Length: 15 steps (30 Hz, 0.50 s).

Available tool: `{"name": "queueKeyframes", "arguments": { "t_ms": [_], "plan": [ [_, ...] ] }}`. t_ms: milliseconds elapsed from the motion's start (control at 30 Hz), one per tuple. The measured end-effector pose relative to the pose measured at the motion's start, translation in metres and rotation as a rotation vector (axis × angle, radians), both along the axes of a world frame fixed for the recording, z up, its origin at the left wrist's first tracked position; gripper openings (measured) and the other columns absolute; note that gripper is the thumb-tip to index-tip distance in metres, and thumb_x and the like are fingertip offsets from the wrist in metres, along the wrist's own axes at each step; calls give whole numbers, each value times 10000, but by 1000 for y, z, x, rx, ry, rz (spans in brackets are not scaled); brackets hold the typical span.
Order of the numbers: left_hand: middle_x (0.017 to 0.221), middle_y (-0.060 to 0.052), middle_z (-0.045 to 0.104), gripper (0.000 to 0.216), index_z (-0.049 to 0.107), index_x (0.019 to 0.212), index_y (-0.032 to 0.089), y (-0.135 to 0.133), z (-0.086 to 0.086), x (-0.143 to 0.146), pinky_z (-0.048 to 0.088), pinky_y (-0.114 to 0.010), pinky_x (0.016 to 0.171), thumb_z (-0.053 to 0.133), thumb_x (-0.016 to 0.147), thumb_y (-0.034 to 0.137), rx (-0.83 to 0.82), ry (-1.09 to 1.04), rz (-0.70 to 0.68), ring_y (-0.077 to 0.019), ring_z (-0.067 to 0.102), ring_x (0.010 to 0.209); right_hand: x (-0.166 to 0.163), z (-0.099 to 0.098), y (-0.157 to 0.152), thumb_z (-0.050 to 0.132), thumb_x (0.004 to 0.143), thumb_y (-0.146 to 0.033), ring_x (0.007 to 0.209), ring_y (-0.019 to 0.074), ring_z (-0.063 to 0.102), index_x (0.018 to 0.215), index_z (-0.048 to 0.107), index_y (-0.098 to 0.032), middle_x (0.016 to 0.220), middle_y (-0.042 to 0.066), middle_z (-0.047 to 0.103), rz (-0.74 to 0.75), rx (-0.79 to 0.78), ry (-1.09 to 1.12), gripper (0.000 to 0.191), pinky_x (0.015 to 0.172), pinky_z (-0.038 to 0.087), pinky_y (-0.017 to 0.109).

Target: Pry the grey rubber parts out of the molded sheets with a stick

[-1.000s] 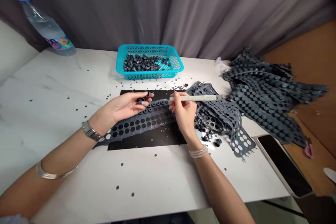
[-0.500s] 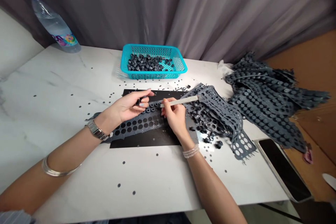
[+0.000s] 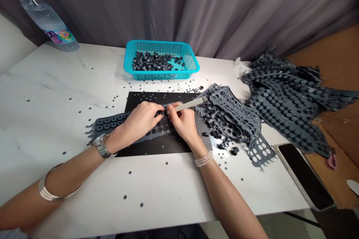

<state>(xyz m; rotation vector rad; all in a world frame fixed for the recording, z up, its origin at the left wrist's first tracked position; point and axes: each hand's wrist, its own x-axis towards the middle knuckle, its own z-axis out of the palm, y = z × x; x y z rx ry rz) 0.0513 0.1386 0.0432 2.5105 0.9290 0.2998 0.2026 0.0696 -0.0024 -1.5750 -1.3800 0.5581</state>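
Strip (image 3: 110, 122), plus btl. label (image 3: 60, 36) (txt unclear)

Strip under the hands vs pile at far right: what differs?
The strip lies fairly flat, partly across the black mat; the pile is rumpled and heaped.
The strip has the left hand and right hand over it; neither touches the pile.
The strip is narrow; the pile is much bulkier.
Both are dark grey with rows of round shapes.

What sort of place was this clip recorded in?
Probably an indoor tabletop workspace, perhaps in a home or small workshop: a marble-patterned table stands before a grey curtain, and a turquoise basket on it holds many small dark parts.
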Motion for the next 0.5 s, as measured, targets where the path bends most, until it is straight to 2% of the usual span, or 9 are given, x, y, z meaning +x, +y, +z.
{"name": "queueKeyframes", "arguments": {
  "t_ms": [67,267,500],
  "plan": [
    [733,-54,690,213,740,943,144,-2,-1,1,347,-279,592,574,842,233,16,40,1,-156,563,615,0,0,0,465,938,-397,629,163,645,750,634,-196,674,21,670,4,5,-11,323,559,436,230],
    [719,-46,701,181,739,884,157,0,-3,2,339,-267,563,580,838,229,27,45,-1,-145,560,586,-1,2,-1,456,945,-380,626,158,644,743,635,-197,690,22,680,1,24,-51,326,563,426,235],
    [722,-51,703,199,742,907,160,1,-5,2,344,-271,574,570,833,228,41,51,19,-151,564,594,-1,2,-1,458,948,-363,615,151,634,755,637,-193,715,25,689,7,29,-74,314,564,413,238]
  ]
}}
